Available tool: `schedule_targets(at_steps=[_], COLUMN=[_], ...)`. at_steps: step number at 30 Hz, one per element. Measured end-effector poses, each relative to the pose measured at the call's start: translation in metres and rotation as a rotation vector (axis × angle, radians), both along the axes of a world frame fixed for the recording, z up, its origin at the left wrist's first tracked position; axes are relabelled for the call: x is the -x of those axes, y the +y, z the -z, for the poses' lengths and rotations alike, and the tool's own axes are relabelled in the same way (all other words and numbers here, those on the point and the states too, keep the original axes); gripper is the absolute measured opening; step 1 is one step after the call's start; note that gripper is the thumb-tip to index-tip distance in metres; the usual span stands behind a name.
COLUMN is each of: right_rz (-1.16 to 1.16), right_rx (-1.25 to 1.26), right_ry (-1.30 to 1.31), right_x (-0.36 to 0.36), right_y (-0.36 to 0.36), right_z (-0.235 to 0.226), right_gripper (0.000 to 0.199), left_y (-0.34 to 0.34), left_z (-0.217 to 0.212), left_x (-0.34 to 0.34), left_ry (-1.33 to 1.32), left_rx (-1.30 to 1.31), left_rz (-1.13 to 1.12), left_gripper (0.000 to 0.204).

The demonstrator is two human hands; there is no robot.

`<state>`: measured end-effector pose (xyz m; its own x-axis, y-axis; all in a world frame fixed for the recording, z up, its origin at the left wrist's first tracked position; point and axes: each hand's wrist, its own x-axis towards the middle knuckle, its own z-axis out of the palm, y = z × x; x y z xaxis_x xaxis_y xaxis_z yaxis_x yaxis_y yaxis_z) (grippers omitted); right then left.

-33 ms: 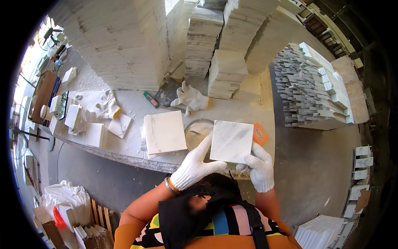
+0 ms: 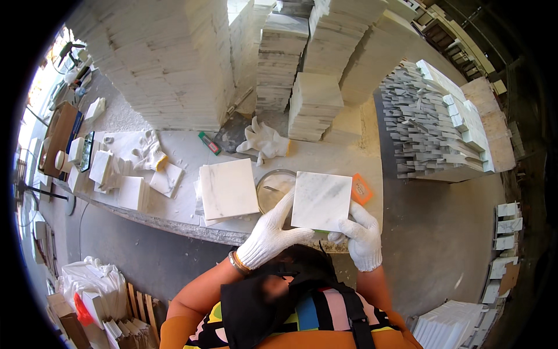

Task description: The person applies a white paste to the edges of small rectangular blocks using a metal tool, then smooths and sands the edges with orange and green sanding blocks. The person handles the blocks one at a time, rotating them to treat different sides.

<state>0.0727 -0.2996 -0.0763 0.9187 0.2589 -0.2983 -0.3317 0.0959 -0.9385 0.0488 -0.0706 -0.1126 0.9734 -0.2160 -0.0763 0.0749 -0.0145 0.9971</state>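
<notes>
Between my hands, a square white marble tile (image 2: 321, 200) with grey veins is held by its edges, face up over the front of the bench. My left hand (image 2: 270, 235), in a white knitted glove, grips its left side. At its lower right edge, my gloved right hand (image 2: 363, 238) has its fingers closed on the tile. Just left of the tile lies a round shallow dish (image 2: 267, 203) holding a thin flat piece, partly hidden. An orange block (image 2: 361, 189) sits to the right. Further left rests a small stack of similar tiles (image 2: 229, 189).
Spare white gloves (image 2: 264, 139) and a small green-and-red object (image 2: 210, 143) lie on the bench (image 2: 174, 212). Loose tiles (image 2: 132, 193) stand at the left. Tall tile stacks (image 2: 168, 70) rise behind. A block of stacked narrow strips (image 2: 418, 122) stands off to the right.
The whole view has shifted very slightly. My hands keep the same hold on the tile.
</notes>
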Motion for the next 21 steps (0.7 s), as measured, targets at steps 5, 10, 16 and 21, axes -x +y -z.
schedule_targets(at_steps=[5,10,16,21], right_rz=[-0.01,-0.011,-0.112,-0.127], right_rx=[0.047,0.08,0.052,0.128], right_ry=[-0.017,-0.019,-0.002,-0.084], right_x=[-0.002,-0.002,0.004,-0.006], right_y=[-0.009,-0.013,-0.023,-0.022], right_z=[-0.007,-0.002,0.012,0.009], right_gripper=[0.05,0.064,0.048,0.049], left_y=[-0.001,-0.005,-0.015,-0.01], left_z=[0.003,0.002,0.011,0.013], left_x=[-0.009,-0.009,-0.009,-0.008], left_ry=[0.022,0.133,0.304,0.372], left_rx=[0.052,0.308,0.643,0.671], left_rz=[0.049,0.07,-0.013,0.031], left_gripper=[0.09,0.087,0.071,0.063])
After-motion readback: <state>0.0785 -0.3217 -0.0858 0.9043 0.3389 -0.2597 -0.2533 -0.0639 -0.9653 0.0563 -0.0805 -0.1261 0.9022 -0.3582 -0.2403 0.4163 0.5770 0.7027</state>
